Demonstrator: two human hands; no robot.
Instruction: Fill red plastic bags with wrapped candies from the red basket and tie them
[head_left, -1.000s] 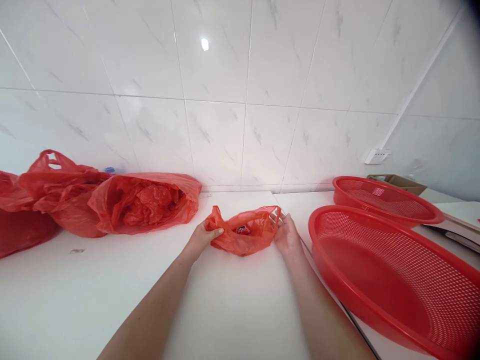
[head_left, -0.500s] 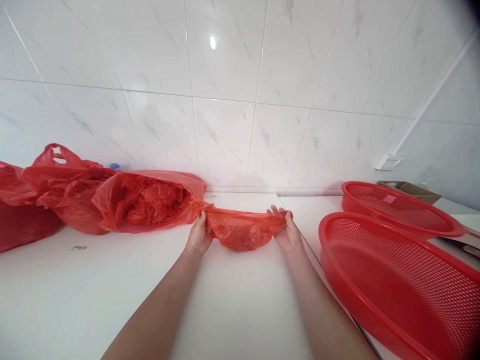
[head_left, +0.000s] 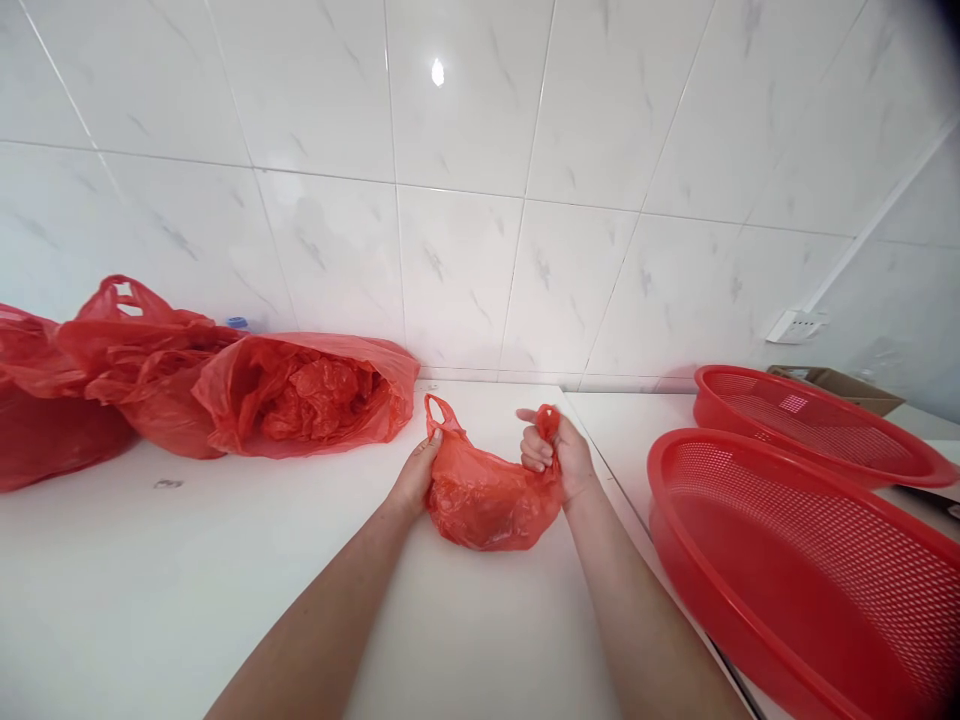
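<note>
Between my two hands hangs a small red plastic bag [head_left: 491,500], its body sagging low over the white tabletop. My left hand [head_left: 417,474] is closed on the bag's left side, thumb on the front, and a looped handle sticks up above it. Wrapped round the bag's right handle, my right hand [head_left: 559,455] has its fingers curled and the index finger pointing left. The handle's twisted end pokes up above the fist. Whether anything lies inside the bag I cannot tell.
Left of my hands, a large red bag [head_left: 397,395] lies on its side, stuffed with crumpled red plastic. More full red bags [head_left: 150,350] stand further left. On the right are two red perforated baskets [head_left: 675,520], a cardboard box [head_left: 862,388] and a wall socket [head_left: 796,326].
The bag was stretched taut and flat between my hands; now it hangs looser and lower. The left handle loop has come up free, and my right fingers have curled round the other handle.
</note>
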